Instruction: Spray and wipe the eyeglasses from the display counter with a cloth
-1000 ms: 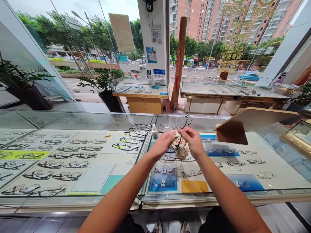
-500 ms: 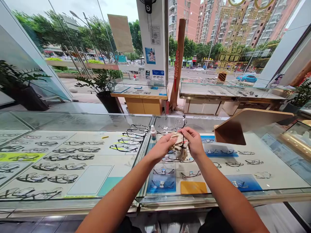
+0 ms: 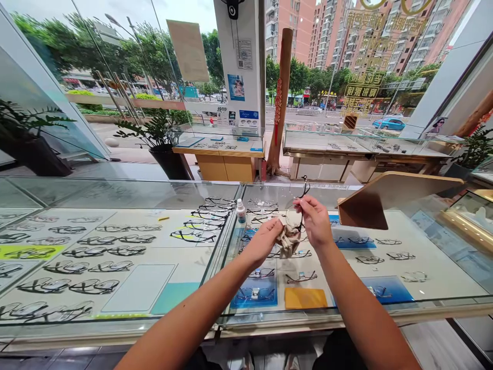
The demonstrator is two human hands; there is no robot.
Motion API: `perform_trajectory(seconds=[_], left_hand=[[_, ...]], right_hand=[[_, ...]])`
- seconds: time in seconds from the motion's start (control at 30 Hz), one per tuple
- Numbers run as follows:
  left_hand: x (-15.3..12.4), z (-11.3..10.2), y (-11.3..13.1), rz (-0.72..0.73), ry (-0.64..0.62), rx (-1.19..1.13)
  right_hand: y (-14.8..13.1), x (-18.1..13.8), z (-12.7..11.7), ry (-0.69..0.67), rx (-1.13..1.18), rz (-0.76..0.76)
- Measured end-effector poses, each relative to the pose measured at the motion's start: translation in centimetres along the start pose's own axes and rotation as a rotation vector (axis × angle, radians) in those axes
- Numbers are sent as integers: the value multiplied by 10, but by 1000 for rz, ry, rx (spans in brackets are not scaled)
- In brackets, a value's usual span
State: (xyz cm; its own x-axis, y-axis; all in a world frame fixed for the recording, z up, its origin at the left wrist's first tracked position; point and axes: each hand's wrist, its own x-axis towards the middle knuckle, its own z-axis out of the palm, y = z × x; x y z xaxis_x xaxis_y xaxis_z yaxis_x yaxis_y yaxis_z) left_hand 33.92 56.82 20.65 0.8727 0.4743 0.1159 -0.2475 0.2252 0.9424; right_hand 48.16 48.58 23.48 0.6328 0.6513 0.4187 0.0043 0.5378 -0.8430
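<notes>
My right hand (image 3: 316, 220) pinches a pair of dark-framed eyeglasses (image 3: 304, 191) by the frame, held up above the glass counter. One round clear lens (image 3: 294, 216) shows to the left of the fingers. In my left hand (image 3: 267, 237) a crumpled beige cleaning cloth (image 3: 289, 241) is gripped, its loose end hanging below the glasses. Both hands are close together, and I cannot tell whether the cloth touches the lens. Just left of them a small white spray bottle (image 3: 241, 211) stands upright on the counter.
Under the glass of the display counter (image 3: 185, 321) lie rows of eyeglasses (image 3: 79, 267). A brown wooden stand (image 3: 364, 210) rises at the right. An orange-yellow pad (image 3: 305, 298) lies near the front. Further showcases (image 3: 327, 139) and a potted plant (image 3: 169, 154) are by the window.
My right hand has moved a little right, turning the glasses so a lens shows clear of the cloth. My left hand has drawn slightly down and away with the cloth.
</notes>
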Motion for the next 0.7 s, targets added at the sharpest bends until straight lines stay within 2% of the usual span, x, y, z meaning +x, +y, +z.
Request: perform_trajectory(seconds=[0.13,0.3,0.47,0.57,0.7], left_hand=[[-8,7,1,-119,-131,-86],[-20,11,-2,-257,-442,-187],[-25,11,-3,-280,-591,-76],[-26,13,-4,-225,-566,157],[-24,16,-8,45,-386,651]], right_hand=[[-11,10,-14,90,122,13],[-14,14,-18,116,128,-2],[-12,16,-18,121,102,8],[-11,16,-18,117,100,17],[-8,16,-18,91,110,14]])
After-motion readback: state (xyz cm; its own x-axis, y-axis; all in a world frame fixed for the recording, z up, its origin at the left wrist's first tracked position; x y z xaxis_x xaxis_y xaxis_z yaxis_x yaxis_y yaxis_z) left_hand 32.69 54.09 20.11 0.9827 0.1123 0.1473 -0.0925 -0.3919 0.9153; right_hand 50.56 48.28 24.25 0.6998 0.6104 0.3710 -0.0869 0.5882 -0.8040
